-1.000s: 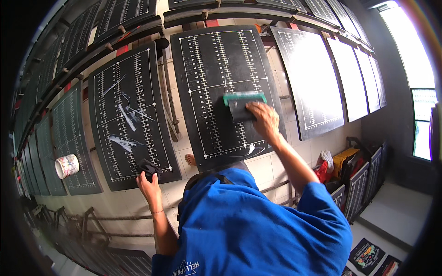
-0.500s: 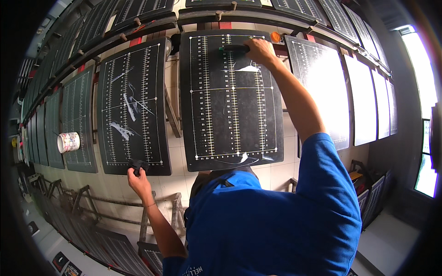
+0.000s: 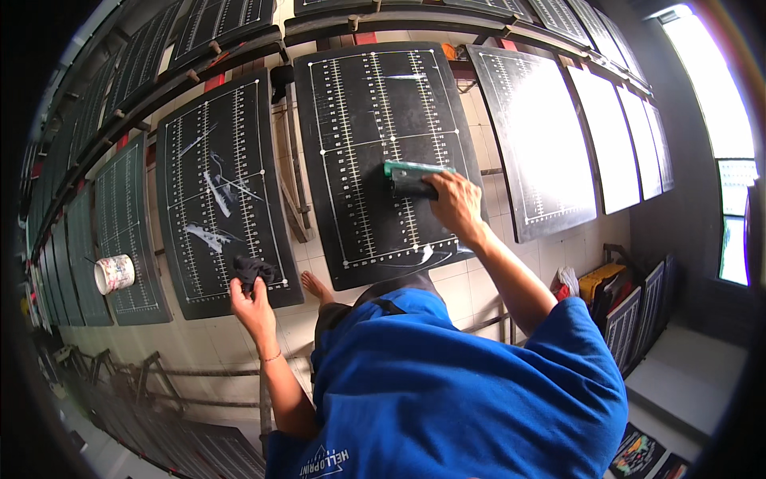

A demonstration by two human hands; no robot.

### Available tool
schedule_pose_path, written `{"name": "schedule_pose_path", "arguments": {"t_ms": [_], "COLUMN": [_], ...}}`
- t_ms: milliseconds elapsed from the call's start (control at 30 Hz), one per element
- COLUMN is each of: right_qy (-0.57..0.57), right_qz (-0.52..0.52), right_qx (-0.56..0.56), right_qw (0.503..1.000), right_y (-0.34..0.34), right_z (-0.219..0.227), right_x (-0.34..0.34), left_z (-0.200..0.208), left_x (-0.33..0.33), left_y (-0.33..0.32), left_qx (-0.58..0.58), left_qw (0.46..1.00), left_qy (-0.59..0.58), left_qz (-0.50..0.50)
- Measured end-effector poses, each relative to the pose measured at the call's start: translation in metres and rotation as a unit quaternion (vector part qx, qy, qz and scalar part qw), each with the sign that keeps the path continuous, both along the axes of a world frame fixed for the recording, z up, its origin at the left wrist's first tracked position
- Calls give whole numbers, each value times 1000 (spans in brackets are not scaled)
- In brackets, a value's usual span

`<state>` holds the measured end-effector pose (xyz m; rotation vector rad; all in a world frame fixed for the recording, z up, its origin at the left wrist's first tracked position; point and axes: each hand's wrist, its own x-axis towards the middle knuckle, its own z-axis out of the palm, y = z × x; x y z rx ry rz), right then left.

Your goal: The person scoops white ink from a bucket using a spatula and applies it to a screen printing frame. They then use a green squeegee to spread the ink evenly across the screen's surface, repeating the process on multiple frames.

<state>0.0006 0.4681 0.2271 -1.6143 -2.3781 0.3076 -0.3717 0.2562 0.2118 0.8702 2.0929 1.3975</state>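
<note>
Now right hand (image 3: 457,204), gripping scraper (image 3: 408,184), returns midway along board (image 3: 355,174); left hand (image 3: 254,311), left of it, pinches cloth (image 3: 254,271); pass seemingly unfinished.

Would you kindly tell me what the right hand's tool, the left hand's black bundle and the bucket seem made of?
Tool: dark, low-sheen body, perhaps metal or plastic; its straight green edge suggests rubber or plastic.
Black bundle: probably matt fabric, softly crumpled.
Bucket: likely plastic, its smooth pale wall smeared with colour.

White lettering (image 3: 325,463) on blue shirt (image 3: 471,375), small white scale numbers (image 3: 349,160) on black boards (image 3: 363,104)
</note>
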Motion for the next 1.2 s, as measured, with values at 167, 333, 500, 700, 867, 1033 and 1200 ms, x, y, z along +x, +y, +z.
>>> {"name": "schedule_pose_path", "arguments": {"t_ms": [167,333,500,700,867,1033,1200], "right_qy": [-74,201,571,644,558,43,-58], "right_qz": [-85,-264,-313,-322,-168,80,303], "right_qx": [-123,-397,-445,-454,-473,-157,67], "right_qw": [986,856,614,525,660,983,949], "right_y": [-47,-25,-47,-51,-48,-125,-215], "right_z": [28,-4,-32,-65,-21,47,-31], "right_x": [-52,-17,-19,-65,-201,-373,-400], "left_z": [6,25,12,-6,-20,-12,-17], "left_x": [-45,-112,-193,-246,-262,-263,-267], "left_y": [0,-18,-61,-112,-150,-175,-199], "left_qx": [-7,28,25,60,11,-9,-47], "left_qw": [995,994,997,998,999,996,993], "left_qy": [57,41,43,-31,-37,-37,-42], "left_qz": [-75,-98,-63,-13,20,75,101]}}
